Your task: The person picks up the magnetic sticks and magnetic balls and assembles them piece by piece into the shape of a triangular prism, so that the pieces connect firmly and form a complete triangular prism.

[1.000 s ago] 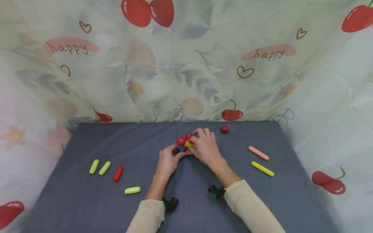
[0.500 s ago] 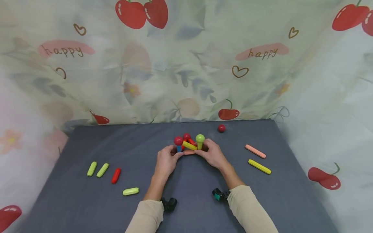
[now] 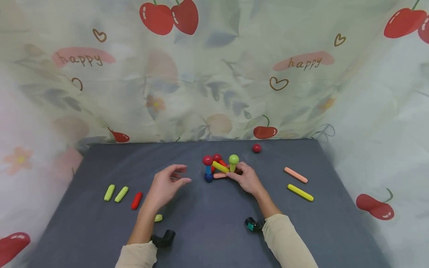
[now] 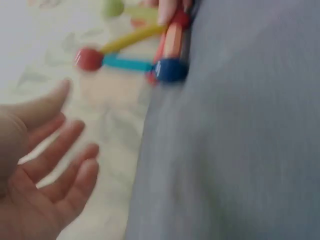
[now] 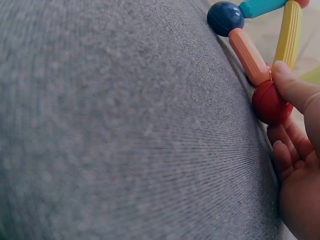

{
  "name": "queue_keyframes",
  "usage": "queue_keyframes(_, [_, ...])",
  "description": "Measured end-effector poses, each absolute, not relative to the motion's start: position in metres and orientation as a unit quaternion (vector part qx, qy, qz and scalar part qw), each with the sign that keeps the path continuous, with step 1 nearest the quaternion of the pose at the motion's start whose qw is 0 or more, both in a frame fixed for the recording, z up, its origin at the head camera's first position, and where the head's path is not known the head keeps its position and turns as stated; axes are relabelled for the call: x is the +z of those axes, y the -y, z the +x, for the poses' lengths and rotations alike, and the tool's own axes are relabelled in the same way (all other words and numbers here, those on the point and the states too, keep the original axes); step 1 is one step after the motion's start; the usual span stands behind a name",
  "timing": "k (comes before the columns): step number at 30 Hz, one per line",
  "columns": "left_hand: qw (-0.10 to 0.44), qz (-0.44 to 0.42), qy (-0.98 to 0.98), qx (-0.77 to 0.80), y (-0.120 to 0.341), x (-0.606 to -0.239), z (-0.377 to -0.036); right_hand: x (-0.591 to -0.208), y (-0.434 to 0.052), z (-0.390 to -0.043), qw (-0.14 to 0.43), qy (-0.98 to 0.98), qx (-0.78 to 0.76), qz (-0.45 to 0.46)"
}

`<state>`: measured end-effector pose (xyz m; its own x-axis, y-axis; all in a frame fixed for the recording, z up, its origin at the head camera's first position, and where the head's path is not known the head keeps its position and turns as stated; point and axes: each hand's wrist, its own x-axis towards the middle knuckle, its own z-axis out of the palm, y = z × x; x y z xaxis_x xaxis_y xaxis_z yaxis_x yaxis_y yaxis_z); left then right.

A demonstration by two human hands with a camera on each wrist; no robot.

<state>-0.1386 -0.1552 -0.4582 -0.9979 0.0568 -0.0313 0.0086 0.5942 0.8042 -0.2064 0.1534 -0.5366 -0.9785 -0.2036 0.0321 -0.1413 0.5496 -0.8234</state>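
A frame of magnetic rods and balls stands at the table's middle. Its near left corner is a dark blue ball [image 3: 209,177], joined by an upright blue rod [image 3: 208,170] to a red ball on top. From there a yellow rod [image 3: 220,166] slants down to the right, and a salmon rod [image 5: 249,56] runs along the base. My right hand [image 3: 249,180] grips the red corner ball [image 5: 270,102] between thumb and fingers, beside an upright green rod with a green ball [image 3: 234,159]. My left hand [image 3: 165,186] is in the air left of the frame, fingers apart, holding nothing.
Two light green rods [image 3: 109,192] and a red rod [image 3: 136,200] lie at left; another green rod [image 3: 158,218] is partly hidden by the left forearm. At right lie a salmon rod [image 3: 296,175] and a yellow rod [image 3: 300,192]. A loose red ball [image 3: 256,148] sits near the back edge.
My right hand has shifted to the near right corner, uncovering the green ball. My left hand has let go of the dark blue corner ball and moved left, opening its fingers.
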Motion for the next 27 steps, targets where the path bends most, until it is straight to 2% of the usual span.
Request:
queue_keyframes(5, [0.016,0.027,-0.879,0.475,0.212,-0.466,-0.107,-0.539,-0.152,-0.206,0.038,-0.88,-0.462,-0.102])
queue_keyframes(12, [0.067,-0.017,-0.881,0.467,0.249,-0.489,-0.07,-0.539,-0.15,-0.207,0.034,-0.872,-0.478,-0.099])
queue_keyframes(16, [0.087,-0.017,-0.892,0.442,0.253,-0.494,-0.064,-0.538,-0.152,-0.207,0.028,-0.873,-0.475,-0.105])
queue_keyframes(22, [0.144,-0.013,-0.897,0.418,0.25,-0.499,-0.066,-0.538,-0.153,-0.206,0.022,-0.872,-0.475,-0.112])
queue_keyframes(24, [0.143,-0.017,-0.903,0.405,0.244,-0.497,-0.071,-0.539,-0.153,-0.206,0.024,-0.87,-0.479,-0.111])
queue_keyframes(27, [0.108,-0.003,-0.916,0.386,0.23,-0.486,-0.083,-0.54,-0.154,-0.206,0.022,-0.869,-0.482,-0.112])
